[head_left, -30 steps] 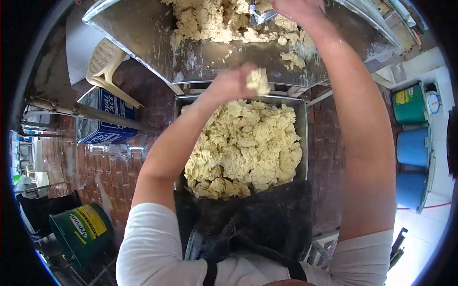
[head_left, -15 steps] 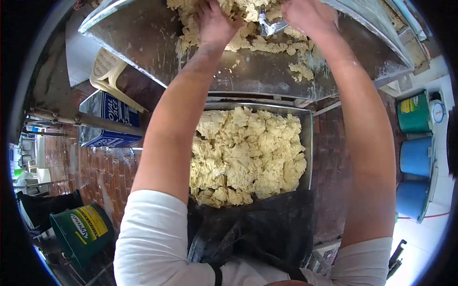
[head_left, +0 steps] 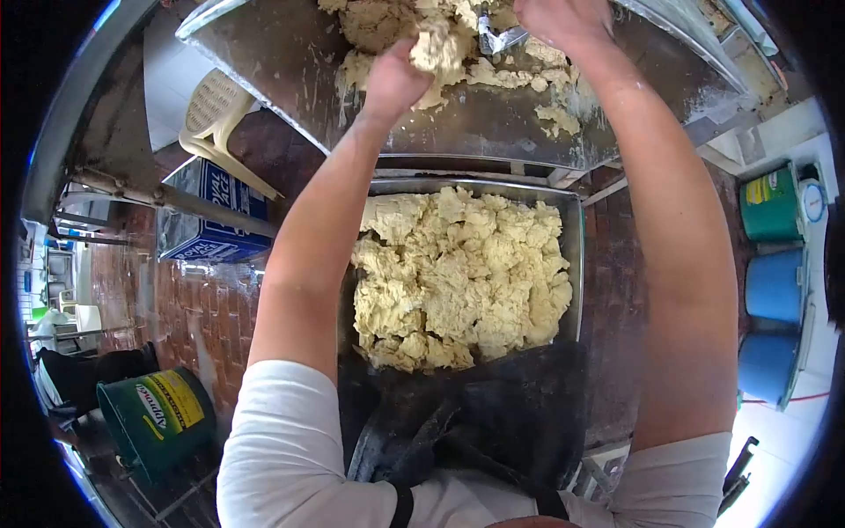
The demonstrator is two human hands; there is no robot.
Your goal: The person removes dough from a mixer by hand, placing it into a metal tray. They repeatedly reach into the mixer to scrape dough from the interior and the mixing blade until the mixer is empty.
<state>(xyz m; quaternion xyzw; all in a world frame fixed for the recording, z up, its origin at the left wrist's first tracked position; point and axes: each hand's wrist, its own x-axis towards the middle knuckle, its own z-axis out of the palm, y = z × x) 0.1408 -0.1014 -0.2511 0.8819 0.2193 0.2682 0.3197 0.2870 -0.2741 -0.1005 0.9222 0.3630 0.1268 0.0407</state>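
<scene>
At the top, my left hand point(head_left: 396, 81) is closed around a lump of pale dough point(head_left: 436, 47), lifted just above the metal trough point(head_left: 475, 141). More crumbly dough point(head_left: 378, 25) lies in the trough. My right hand point(head_left: 565, 21) is at the top edge beside a metal bar point(head_left: 503, 40) smeared with dough; its fingers are mostly cut off by the frame. Below, between my arms, a rectangular metal tub point(head_left: 578, 264) holds a big heap of rough, pale yellow dough point(head_left: 466, 273).
A black sheet or apron point(head_left: 493, 414) lies over the tub's near end. To the left are a plastic chair point(head_left: 216, 110), a blue tin point(head_left: 233, 211) and a green bucket point(head_left: 158, 422). Blue buckets point(head_left: 775, 286) and a green one point(head_left: 767, 202) stand at the right.
My left hand has come down toward me out of the dough, with a lump now in it. The right hand has shifted slightly upward. The view has turned a little.
</scene>
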